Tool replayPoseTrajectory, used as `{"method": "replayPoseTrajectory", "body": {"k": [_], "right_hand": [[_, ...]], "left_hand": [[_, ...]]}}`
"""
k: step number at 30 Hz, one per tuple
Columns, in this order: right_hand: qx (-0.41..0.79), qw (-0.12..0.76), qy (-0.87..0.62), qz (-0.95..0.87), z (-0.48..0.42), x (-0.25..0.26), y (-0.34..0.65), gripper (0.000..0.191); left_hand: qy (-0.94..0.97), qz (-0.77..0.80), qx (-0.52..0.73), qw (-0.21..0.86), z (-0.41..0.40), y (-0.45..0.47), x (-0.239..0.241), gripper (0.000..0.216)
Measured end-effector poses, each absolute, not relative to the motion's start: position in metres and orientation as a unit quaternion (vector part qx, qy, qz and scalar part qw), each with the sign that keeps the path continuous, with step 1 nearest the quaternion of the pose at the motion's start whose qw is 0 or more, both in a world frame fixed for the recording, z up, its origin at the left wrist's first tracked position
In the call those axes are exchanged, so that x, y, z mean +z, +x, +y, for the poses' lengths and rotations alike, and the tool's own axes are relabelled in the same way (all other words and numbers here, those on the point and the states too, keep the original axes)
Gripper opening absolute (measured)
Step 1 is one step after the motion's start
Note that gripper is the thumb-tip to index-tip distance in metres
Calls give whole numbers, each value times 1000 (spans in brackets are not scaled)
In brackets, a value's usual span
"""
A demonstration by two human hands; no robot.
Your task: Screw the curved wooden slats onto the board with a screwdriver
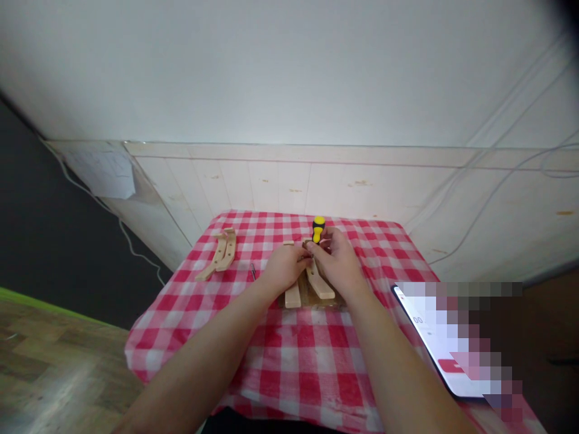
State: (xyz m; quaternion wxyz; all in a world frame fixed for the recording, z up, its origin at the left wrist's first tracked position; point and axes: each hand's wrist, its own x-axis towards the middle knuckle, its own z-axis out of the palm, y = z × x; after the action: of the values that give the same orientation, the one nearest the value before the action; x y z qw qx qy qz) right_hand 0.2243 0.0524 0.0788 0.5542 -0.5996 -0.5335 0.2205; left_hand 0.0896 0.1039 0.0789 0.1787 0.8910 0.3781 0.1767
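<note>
Over the middle of the table, my left hand (286, 263) is closed, its fingertips pinched at the far part of the wooden pieces; whatever they grip is too small to make out. Close beside it, my right hand (337, 256) is closed at the lower end of a yellow and black screwdriver (318, 228), whose handle points up and away; its tip is hidden. Beneath my hands lie a curved pale wooden piece (321, 288) with holes and a straighter wooden piece (292, 296), both on a brown, shiny-looking base (310, 298).
More curved wooden pieces (225, 253) with holes lie at the table's left. A small metal rod-like item (253, 271) is left of my left hand. A phone or tablet (434, 343) with a lit screen lies at right on the checked tablecloth (312, 349). The wall (271, 187) stands behind.
</note>
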Motion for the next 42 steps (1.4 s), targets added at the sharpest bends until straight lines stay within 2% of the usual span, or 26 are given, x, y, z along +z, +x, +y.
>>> {"method": "replayPoseTrajectory", "body": {"k": [5, 9, 13, 17, 29, 35, 42], "right_hand": [[240, 578, -573, -530, 59, 71, 223, 33], [256, 601, -525, -545, 59, 72, 223, 43], [207, 584, -561, -549, 60, 69, 229, 33], [180, 580, -580, -543, 65, 61, 236, 33], [201, 582, -569, -546, 61, 66, 231, 26], [210, 582, -570, -540, 65, 60, 234, 28], [213, 545, -582, -565, 61, 65, 238, 22]], "left_hand": [[884, 387, 181, 191, 102, 91, 81, 24], [883, 392, 184, 182, 102, 91, 81, 21], [887, 387, 187, 171, 101, 91, 80, 20], [880, 392, 194, 183, 102, 90, 81, 20], [868, 393, 212, 217, 103, 89, 78, 19], [882, 377, 201, 200, 104, 90, 79, 21], [886, 377, 194, 189, 105, 91, 78, 22]]}}
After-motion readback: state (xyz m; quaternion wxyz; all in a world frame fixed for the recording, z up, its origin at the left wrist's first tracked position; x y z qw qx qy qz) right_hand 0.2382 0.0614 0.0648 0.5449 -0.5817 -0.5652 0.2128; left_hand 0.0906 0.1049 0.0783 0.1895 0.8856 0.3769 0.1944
